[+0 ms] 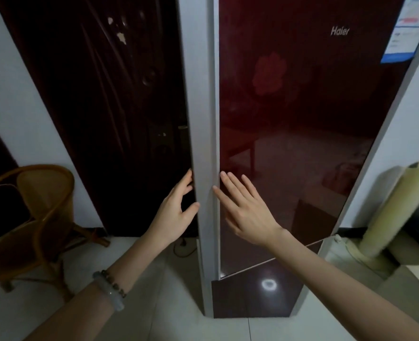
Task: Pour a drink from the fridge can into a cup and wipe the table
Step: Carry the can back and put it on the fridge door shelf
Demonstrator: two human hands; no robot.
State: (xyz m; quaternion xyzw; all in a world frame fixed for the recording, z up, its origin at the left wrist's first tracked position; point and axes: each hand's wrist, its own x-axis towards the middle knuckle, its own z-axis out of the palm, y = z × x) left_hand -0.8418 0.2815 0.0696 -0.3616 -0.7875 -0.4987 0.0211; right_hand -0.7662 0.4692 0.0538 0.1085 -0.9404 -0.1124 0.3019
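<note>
Fingers (230,183) of the right hand (246,215) lie spread and flat, their tips touching the dark red glass of the fridge door (302,119) just beside its grey edge strip (207,143); they close on nothing. Across that strip, the left hand (176,212) has its fingers loosely apart and bent toward the side of the fridge, the thumb resting on the grey edge, the fingertips partly lost in the dark gap next to it. Whether they have hooked behind the door I cannot tell. Both hands hold nothing.

From where I stand this looks like the very first step: getting the door open. It is shut, so the can must be somewhere inside, out of sight; no cup, cloth or table shows either. Next, I'd say the left fingers need a firm hold on the door's edge to pull it outward, while the right hand steadies or gets out of the way of the swing.

Nearer the floor, a bracelet (110,290) sits on the left wrist. Off to the left, a wicker chair (38,212) stands near a dark wooden door (105,94), well clear of the swing as far as I can judge.
</note>
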